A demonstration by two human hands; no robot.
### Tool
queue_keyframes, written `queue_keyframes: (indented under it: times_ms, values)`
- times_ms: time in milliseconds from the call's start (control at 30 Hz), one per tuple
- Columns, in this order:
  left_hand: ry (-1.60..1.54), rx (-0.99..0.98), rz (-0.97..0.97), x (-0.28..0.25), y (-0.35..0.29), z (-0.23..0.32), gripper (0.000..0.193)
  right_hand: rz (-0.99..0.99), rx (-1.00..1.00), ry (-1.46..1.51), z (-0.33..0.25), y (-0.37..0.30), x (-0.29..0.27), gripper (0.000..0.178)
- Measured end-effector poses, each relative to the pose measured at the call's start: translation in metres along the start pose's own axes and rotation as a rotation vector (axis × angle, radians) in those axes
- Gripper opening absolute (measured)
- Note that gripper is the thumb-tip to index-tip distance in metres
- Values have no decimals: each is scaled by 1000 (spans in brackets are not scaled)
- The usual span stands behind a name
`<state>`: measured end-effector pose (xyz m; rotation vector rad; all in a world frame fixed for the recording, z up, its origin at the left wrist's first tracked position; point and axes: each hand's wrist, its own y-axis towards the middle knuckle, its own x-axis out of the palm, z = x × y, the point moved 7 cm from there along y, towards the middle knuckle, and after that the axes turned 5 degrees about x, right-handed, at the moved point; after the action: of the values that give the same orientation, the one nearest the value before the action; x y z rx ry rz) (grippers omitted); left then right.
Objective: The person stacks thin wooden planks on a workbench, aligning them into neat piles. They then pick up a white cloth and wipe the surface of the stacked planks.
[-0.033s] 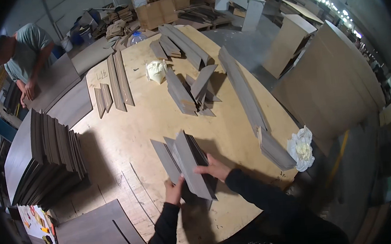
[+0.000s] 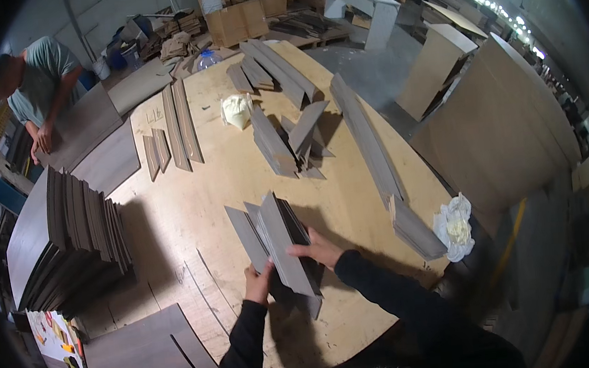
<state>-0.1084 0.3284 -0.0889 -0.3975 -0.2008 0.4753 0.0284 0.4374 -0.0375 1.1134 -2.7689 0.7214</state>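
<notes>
A bundle of short grey-brown wood trim strips (image 2: 286,247) with slanted ends is held between my two hands over the near part of the wooden table. My left hand (image 2: 257,284) is closed on the bundle's lower left side, thumb against a strip. On the opposite side my right hand (image 2: 322,249) grips it, its thumb on the front face and the other fingers hidden behind. Beyond the bundle lies a loose heap of similar strips (image 2: 277,144). Further left, several flat strips (image 2: 178,127) carry pale lines along their faces.
A tall stack of dark panels (image 2: 80,235) stands at the left edge of the table (image 2: 191,192). Long strips (image 2: 367,137) run along the right side, with a white plastic bag (image 2: 455,227) near their end. Another white bag (image 2: 236,110) sits further back. A person (image 2: 44,79) leans over panels at far left.
The bundle and both hands have shifted slightly up and to the left in the picture. Both hands still hold the strips.
</notes>
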Motion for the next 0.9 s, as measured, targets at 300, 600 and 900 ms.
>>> queue_keyframes:
  times_ms: [300, 600, 900]
  values:
    - [-69, 24, -29, -31, 145, 60, 51, 155, 34, -202, -39, 158, -18, 108]
    - [-13, 114, -25, -21, 81, 41, 47, 59, -48, -166, -37, 98, 0, 108]
    - [-114, 62, -34, -12, 44, 17, 48, 103, -76, -103, -5, 50, -2, 93]
